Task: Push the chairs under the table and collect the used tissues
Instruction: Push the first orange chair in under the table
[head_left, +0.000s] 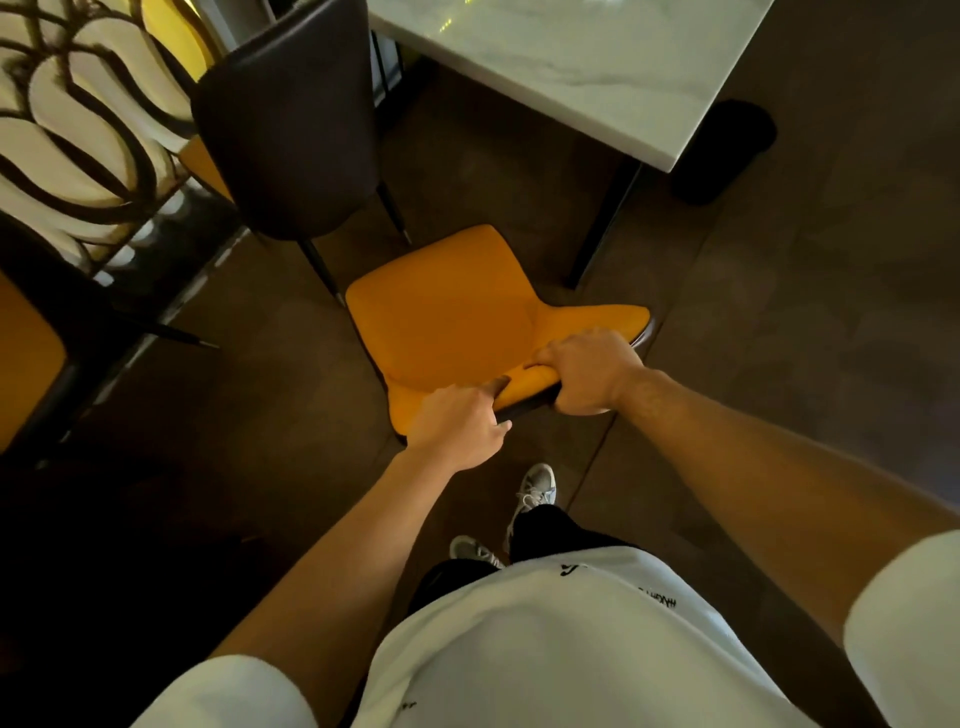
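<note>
An orange-seated chair (447, 312) stands on the floor in front of me, its seat out from under the white marble table (582, 57) at the upper right. My left hand (460, 426) grips the top of its backrest on the left. My right hand (589, 371) grips the same backrest edge on the right. A second chair (291, 119) with a dark back stands to the upper left, beside the table. No tissues show in this view.
A dark round bin (722, 150) sits on the floor right of the table corner. The table's black leg (605, 223) stands just beyond the orange chair. A patterned screen (78, 124) and another orange seat (26, 358) line the left side.
</note>
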